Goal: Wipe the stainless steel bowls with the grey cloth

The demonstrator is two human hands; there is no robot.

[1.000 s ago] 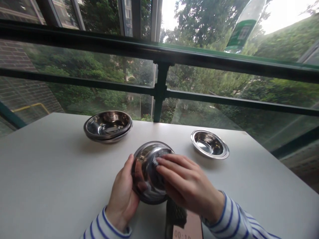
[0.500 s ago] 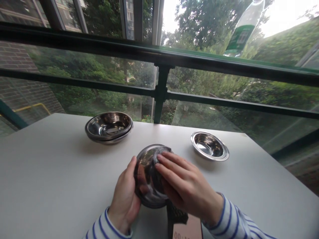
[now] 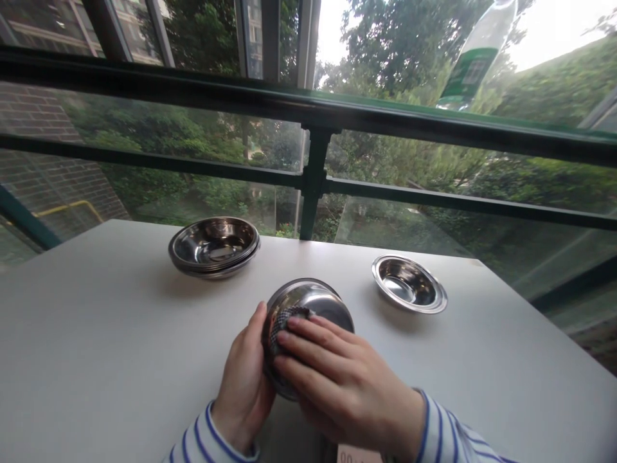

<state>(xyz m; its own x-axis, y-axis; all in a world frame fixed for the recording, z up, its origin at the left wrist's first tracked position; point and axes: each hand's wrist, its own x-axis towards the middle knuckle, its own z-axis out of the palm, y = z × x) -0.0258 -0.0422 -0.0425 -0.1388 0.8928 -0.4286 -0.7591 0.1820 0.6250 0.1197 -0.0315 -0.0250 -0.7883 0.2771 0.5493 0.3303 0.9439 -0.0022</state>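
A shiny metal bowl (image 3: 332, 302) is held up over the near middle of the table, its rounded outside facing me. My left hand (image 3: 245, 379) grips its left rim, thumb on top and fingers underneath. With flat fingers, my right hand (image 3: 337, 379) presses a dark checked cloth (image 3: 284, 319) against the bowl's surface. Most of the cloth lies hidden beneath those fingers. Behind and to the left is a stack of metal bowls (image 3: 214, 247). To the right, more shallow metal bowls (image 3: 409, 283) sit nested, open side up.
The white table (image 3: 120, 347) ends at a dark green railing (image 3: 315, 173) with glass panels. A clear bottle with a green label (image 3: 470, 67) stands on the top rail. A phone (image 3: 359, 454) showing digits lies at the near edge, partly covered by my right arm.
My right hand and the cloth have slid left and down across the bowl, uncovering its upper right side. My left hand keeps its hold. The view has shifted slightly.
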